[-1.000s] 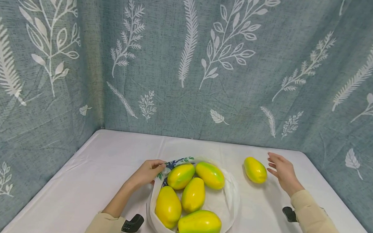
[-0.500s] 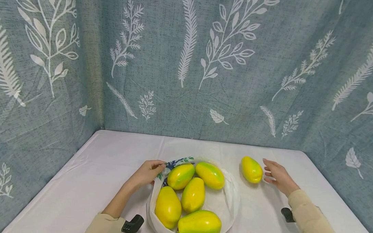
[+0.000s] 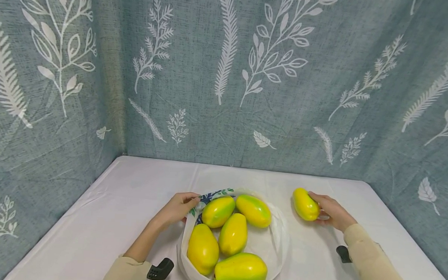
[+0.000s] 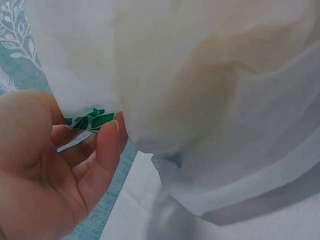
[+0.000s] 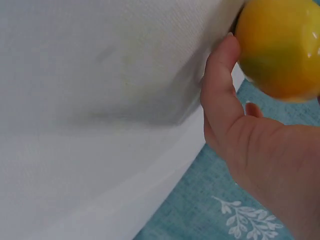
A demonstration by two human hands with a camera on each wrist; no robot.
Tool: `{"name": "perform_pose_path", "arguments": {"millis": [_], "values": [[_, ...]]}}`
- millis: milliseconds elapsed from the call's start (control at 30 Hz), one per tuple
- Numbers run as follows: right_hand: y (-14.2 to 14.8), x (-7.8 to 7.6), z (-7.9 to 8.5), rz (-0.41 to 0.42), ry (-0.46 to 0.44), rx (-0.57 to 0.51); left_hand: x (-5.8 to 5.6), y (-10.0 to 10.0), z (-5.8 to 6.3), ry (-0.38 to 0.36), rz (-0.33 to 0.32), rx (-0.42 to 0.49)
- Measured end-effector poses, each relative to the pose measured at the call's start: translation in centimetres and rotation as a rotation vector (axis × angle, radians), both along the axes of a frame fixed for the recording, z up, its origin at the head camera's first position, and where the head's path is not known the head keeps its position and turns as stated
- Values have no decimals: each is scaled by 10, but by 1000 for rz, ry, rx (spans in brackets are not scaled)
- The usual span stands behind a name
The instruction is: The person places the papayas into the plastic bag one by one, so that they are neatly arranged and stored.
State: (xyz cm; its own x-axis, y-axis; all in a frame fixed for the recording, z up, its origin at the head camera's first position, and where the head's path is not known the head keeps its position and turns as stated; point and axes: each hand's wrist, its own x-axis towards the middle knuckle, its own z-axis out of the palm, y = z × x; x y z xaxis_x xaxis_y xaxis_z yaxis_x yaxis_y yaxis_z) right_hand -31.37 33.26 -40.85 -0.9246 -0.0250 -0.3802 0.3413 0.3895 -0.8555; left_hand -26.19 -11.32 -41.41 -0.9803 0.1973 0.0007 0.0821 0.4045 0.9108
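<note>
A white bag (image 3: 277,240) with a blue and green leaf print along its rim stands wide at the table's front middle. Several yellow-green papayas (image 3: 202,248) lie in it. My left hand (image 3: 179,207) pinches the bag's rim at its far left; in the left wrist view, the left hand (image 4: 55,165) has thumb and fingers on the green-printed edge. To the right of the bag, a single papaya (image 3: 305,204) lies on the table. My right hand (image 3: 334,213) grips its right side, fingers on the far side and thumb on the near side. The right wrist view shows that papaya (image 5: 280,47) partly cut off.
A white cloth covers the table (image 3: 145,174). Patterned blue-green curtains (image 3: 209,131) hang behind it and along both sides. Black wrist cameras (image 3: 160,269) sit below both sleeves.
My right hand has moved left and taken hold of the lone papaya, which shifted slightly left and then back right. The left hand and the bag look unchanged.
</note>
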Motion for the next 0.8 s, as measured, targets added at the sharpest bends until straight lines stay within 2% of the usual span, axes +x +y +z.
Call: {"name": "perform_pose_path", "arguments": {"millis": [233,467,567,800], "values": [[2,2,6,75,-33,50,1,0,1,-5,-7,23],[5,5,8,116,-42,-4,2,0,1,-10,-12,18],[6,7,6,101,-47,-75,2,0,1,-10,-10,16],[8,12,8,8,-85,-378,1,0,0,-6,-14,16]]}}
